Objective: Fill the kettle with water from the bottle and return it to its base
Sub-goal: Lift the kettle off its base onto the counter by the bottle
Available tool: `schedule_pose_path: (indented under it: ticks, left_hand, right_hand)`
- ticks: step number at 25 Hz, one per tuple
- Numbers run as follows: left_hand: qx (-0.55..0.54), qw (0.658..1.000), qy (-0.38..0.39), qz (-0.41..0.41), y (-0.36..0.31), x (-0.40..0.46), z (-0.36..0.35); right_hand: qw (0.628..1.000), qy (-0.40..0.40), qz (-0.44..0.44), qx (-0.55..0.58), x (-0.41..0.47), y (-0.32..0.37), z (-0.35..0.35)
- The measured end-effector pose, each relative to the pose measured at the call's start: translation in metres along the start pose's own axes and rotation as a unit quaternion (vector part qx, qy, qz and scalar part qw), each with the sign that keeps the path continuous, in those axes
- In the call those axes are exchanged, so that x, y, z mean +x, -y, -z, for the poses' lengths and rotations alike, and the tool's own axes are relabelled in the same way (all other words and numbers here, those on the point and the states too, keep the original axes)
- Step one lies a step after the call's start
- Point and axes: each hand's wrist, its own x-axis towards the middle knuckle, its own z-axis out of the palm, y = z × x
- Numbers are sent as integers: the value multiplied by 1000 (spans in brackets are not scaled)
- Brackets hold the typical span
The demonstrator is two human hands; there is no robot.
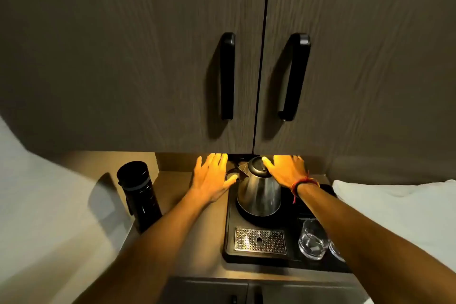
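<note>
A steel kettle (259,192) with a black lid stands upright on its round black base (243,213), at the back of a black tray (229,254). A tall black bottle (139,195) stands capped at the counter's left side. My left hand (212,177) hovers flat with fingers spread, just left of the kettle's spout, holding nothing. Spread the same way, my right hand (286,170) lies beside the kettle's lid and handle on the right, fingers touching or nearly touching the lid. A red thread band circles that wrist.
A perforated metal drip grate (260,240) sits at the tray's front, with a clear glass (313,239) to its right and a second glass (336,252) partly hidden by my right forearm. Low overhead cabinet doors with black handles (228,76) hang just above the counter (172,192).
</note>
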Motion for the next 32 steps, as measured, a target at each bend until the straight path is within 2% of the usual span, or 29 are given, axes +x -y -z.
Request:
schedule_pose_path:
  ticks: [3, 7, 10, 12, 16, 19, 24, 28, 32]
  left_hand:
    - [-2, 1000, -2, 10, -8, 12, -14]
    - [-10, 1000, 12, 14, -11, 17, -18]
    - [-8, 1000, 12, 9, -9, 14, -18]
    - [-22, 1000, 7, 5, -8, 11, -17]
    - [-53, 999, 1, 7, 2, 4, -12]
    - [-54, 998, 4, 14, 9, 0, -14]
    - [-51, 998, 27, 28, 14, -7, -16]
    - [-37, 999, 20, 7, 10, -8, -11]
    - [-26, 1000, -1, 8, 16, -5, 2]
  right_hand:
    - [993, 118, -8, -11, 15, -5, -13]
    - [981, 175, -42, 77, 20, -8, -22]
    - [974, 187, -71, 110, 17, -7, -15]
    - [971, 174, -99, 128, 13, -19, -15]
    - [922, 170, -223, 266, 8, -50, -9]
    - [923, 129, -197, 304, 12, -48, -6]
    - [914, 124, -189, 337, 10, -48, -13]
    - [915, 89, -201, 338, 12, -45, -17]
    - [924, 69, -175, 334, 13, -29, -12]
